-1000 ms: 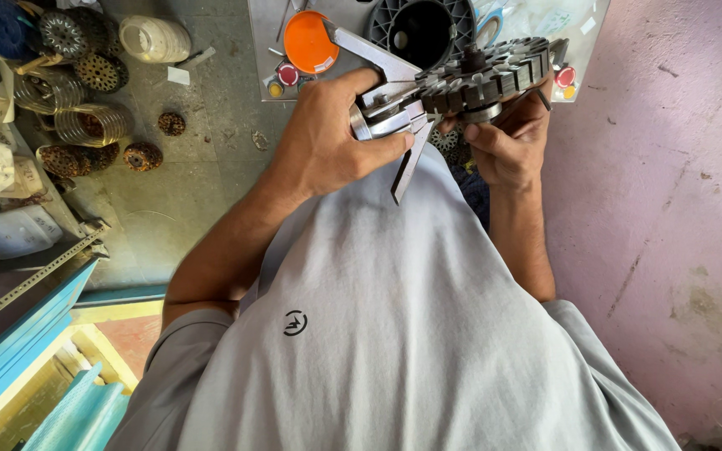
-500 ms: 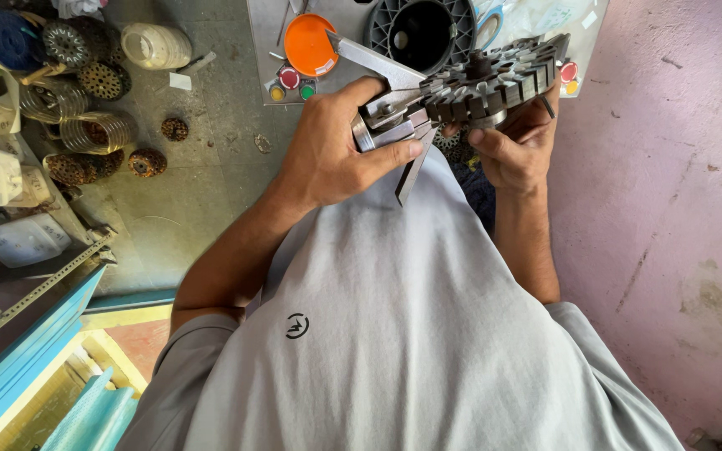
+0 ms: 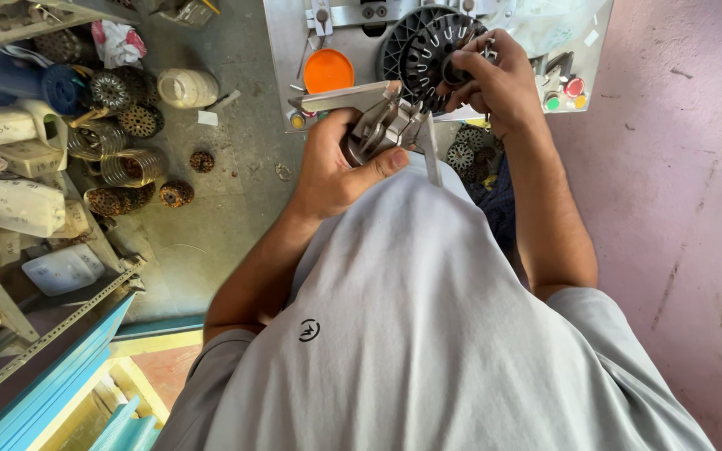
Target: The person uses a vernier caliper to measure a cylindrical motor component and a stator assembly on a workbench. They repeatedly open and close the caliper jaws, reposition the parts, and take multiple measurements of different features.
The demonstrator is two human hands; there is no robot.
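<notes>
Seen from above, the person in a grey T-shirt is at a grey machine panel.

Left hand: fingers curled shut around a grey metal winding form, thumb pressed along its near side. The form is made of flat plates; one long blade juts toward the orange disc, and another narrow blade points down over the shirt. It sits just below the panel, close to the person's chest.

Right hand: raised to the panel, fingertips pinched together on a small dark part at the face of a round black slotted stator core. The core's slots show pale hooked inserts. The exact grip is partly hidden by the knuckles.

The two hands are near one another but apart; the metal form's upper end reaches just beside the core's lower edge.

Surroundings: red and green push buttons on the panel, right of the right hand. More wound cores lie below the panel, behind the right forearm. On the concrete floor at left are copper wire coils, a white plastic jar, white jugs, and a blue shelf frame nearer the camera.
</notes>
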